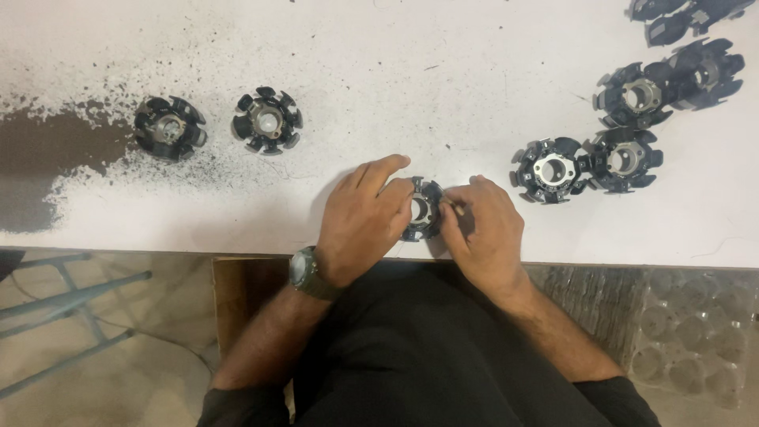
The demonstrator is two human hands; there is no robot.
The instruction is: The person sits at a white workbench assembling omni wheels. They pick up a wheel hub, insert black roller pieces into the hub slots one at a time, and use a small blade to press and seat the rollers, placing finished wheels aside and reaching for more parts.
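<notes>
Nearest: person's lap in dark clothes, forearms coming up to the table (237,229) edge. Watch (304,270) on left wrist. Clear plastic tray (688,340) low at right, below the table edge; metal frame bars (71,304) low at left.

Left hand (365,220) closed round the left side of a black stator (421,209), fingers curled over its rim. Right hand (484,229) pinches the stator's right side, fingertips touching it, w/ what looks like a thin bit at the thumb, too small to tell. So stator sits between the 2 hands, on the table just inside its near edge, mostly covered; only centre hole & a few black teeth show.

Farther right: 2 stators (589,164) touching each other. Beyond them, 2 more (672,83) overlapping, & others at the top right corner, cut off. Farther left: 2 stators (217,124) near each other, well apart from the hands, beside a dark powder patch (47,158) w/ specks scattered round it.
</notes>
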